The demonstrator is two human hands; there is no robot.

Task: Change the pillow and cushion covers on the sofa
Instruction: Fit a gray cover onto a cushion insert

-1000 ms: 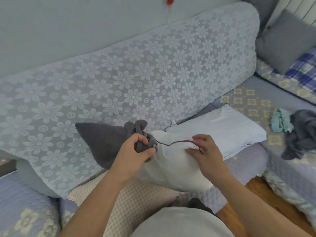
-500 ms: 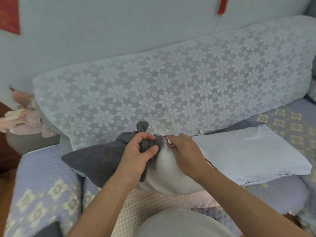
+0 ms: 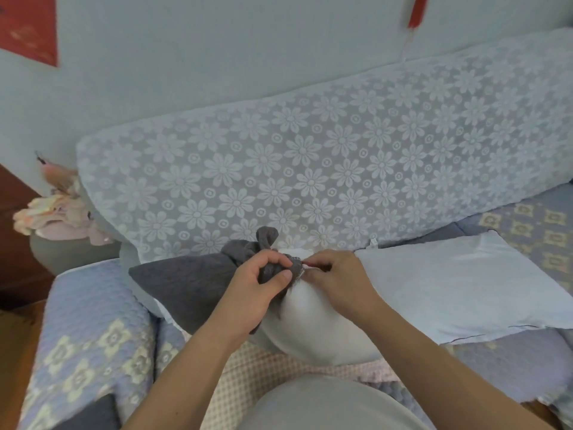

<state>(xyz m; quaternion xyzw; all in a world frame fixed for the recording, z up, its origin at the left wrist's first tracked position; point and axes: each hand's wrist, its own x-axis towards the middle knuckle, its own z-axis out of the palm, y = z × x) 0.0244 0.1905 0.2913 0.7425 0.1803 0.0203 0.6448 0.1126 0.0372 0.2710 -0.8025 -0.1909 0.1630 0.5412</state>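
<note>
- At about 9 o'clock, a bunch of pale pink flowers [image 3: 59,215] sits in a round grey vase [image 3: 71,252] beside the sofa arm [image 3: 93,330], which has a blue quilted cover with cream flowers.
- A red paper [image 3: 29,26] hangs on the wall at 10 o'clock.
- The grey cover [image 3: 189,283] is half on the cushion. It lies on the seat just left of the middle, with one pointy corner sticking out toward 9 o'clock.
- The left hand [image 3: 257,293] grips the bunched-up edge of the grey cover. Its fingers [image 3: 273,259] curl round the cloth, and the thumb presses on it from below.
- A little grey knot of cloth [image 3: 266,238] sticks up just above that hand, at 12 o'clock.
- The white cushion [image 3: 316,330] bulges out of the grey cover right in the middle, over the person's lap.
- The right hand [image 3: 336,280] rests on top of the white cushion. Its fingertips [image 3: 310,264] pinch a small red bit at the edge of the grey cover, touching the left hand.
- Behind both hands, the sofa back [image 3: 310,169] wears a lacy white cloth with daisies.
- A flat pale blue pillowcase [image 3: 459,287] lies on the seat at 3 o'clock, just beside the right hand.
- A red tassel [image 3: 415,10] hangs on the wall at 1 o'clock.
</note>
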